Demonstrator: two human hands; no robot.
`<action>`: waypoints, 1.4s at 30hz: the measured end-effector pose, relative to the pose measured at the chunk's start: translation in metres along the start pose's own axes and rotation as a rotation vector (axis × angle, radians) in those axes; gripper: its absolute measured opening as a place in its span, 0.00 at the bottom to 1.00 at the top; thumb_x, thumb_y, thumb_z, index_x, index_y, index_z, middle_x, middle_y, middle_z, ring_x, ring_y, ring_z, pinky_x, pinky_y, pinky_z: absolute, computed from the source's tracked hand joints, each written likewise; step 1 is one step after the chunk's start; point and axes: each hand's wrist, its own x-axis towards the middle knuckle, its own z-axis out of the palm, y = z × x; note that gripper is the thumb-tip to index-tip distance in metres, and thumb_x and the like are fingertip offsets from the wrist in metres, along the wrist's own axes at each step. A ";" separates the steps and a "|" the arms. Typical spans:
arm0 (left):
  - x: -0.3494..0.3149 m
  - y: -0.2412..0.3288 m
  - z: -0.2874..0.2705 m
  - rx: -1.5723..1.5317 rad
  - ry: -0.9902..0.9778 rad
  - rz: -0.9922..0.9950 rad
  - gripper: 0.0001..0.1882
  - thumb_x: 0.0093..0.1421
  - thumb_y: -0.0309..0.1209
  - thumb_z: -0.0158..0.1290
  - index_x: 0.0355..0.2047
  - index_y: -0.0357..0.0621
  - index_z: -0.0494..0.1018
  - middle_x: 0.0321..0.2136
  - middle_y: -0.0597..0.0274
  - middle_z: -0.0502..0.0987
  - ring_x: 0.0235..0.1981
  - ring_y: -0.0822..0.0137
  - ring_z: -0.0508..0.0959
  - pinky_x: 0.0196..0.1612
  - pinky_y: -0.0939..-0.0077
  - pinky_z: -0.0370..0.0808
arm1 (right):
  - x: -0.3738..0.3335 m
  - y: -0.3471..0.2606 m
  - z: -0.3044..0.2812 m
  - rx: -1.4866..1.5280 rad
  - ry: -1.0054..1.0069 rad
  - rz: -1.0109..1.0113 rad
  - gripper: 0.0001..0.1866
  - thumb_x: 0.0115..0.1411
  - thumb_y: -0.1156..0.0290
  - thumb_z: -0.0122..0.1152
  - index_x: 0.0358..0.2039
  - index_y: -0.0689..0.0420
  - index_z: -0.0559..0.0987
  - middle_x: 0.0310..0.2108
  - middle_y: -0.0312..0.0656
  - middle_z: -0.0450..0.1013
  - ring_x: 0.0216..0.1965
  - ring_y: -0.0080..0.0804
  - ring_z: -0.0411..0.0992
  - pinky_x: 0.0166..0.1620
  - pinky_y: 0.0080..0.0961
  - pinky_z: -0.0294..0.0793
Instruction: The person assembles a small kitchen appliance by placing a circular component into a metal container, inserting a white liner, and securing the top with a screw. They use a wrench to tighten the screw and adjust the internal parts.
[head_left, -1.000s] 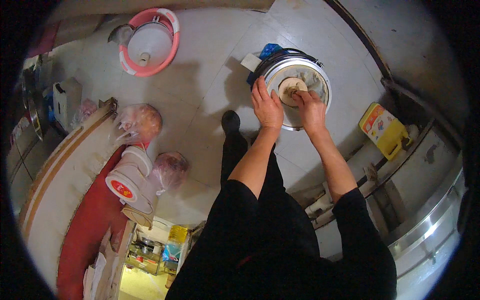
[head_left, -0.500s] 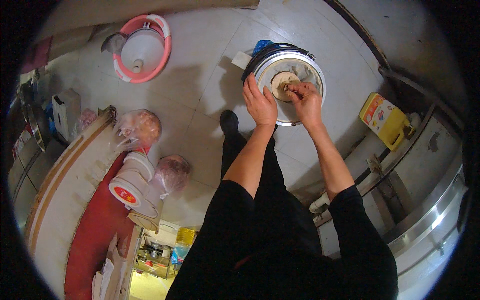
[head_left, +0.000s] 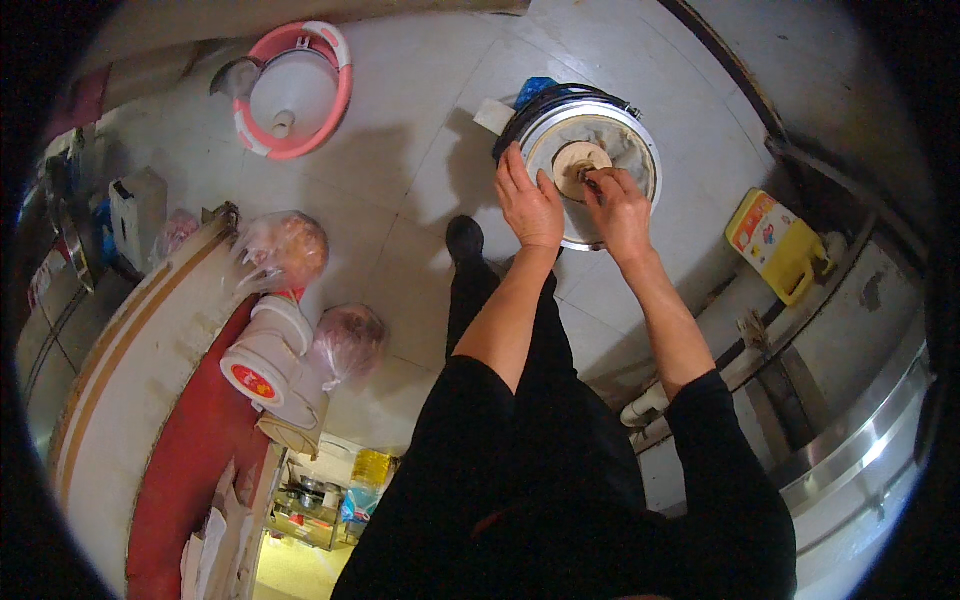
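A round drum point(head_left: 640, 118) with a bright metal rim stands on the floor ahead of me. Greyish cloth point(head_left: 632, 148) lies inside the rim, with a beige disc point(head_left: 570, 158) at its middle. My left hand point(head_left: 532, 212) rests against the drum's left side, fingers stretched out along the rim. Over the disc, the fingers of my right hand point(head_left: 622, 208) are pinched together at a small dark thing whose kind I cannot make out. Black cable or hose point(head_left: 530, 105) is looped around the drum's far left side.
A pink and white ring-shaped basin point(head_left: 342, 95) stands far left. Filled plastic bags point(head_left: 350, 340) and a white tub point(head_left: 250, 370) sit by the left shelf. A yellow jug point(head_left: 780, 245) stands right, near a pipe and metal-edged counter. My foot point(head_left: 464, 240) is close to the drum.
The whole view has shifted slightly, so things appear a little further right. Both hands stay at the drum, with my right fingers still pinched over the disc.
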 end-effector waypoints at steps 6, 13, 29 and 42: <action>0.001 -0.003 0.001 -0.010 0.012 0.016 0.31 0.55 0.24 0.50 0.60 0.40 0.56 0.54 0.45 0.62 0.54 0.44 0.64 0.55 0.55 0.64 | 0.001 -0.002 0.001 -0.038 0.013 0.005 0.09 0.49 0.77 0.64 0.33 0.59 0.80 0.34 0.45 0.75 0.31 0.43 0.75 0.36 0.33 0.76; 0.000 -0.004 -0.002 -0.015 0.007 0.024 0.31 0.55 0.23 0.50 0.60 0.39 0.55 0.54 0.44 0.62 0.54 0.44 0.64 0.55 0.56 0.64 | 0.001 -0.001 0.000 0.019 -0.003 0.047 0.09 0.48 0.77 0.65 0.33 0.60 0.81 0.34 0.46 0.75 0.32 0.45 0.75 0.36 0.34 0.75; 0.000 -0.008 -0.002 -0.014 0.000 0.002 0.33 0.54 0.24 0.51 0.60 0.40 0.55 0.54 0.45 0.62 0.54 0.44 0.64 0.55 0.56 0.64 | -0.005 -0.001 0.005 -0.135 -0.005 -0.030 0.11 0.49 0.74 0.64 0.36 0.57 0.81 0.34 0.44 0.75 0.30 0.41 0.76 0.31 0.33 0.76; 0.002 -0.012 -0.004 -0.038 0.004 0.026 0.31 0.55 0.25 0.50 0.60 0.39 0.54 0.52 0.42 0.63 0.54 0.42 0.64 0.55 0.54 0.63 | -0.002 -0.002 0.008 -0.255 -0.028 0.085 0.10 0.52 0.62 0.65 0.29 0.56 0.80 0.28 0.42 0.74 0.23 0.41 0.74 0.25 0.34 0.73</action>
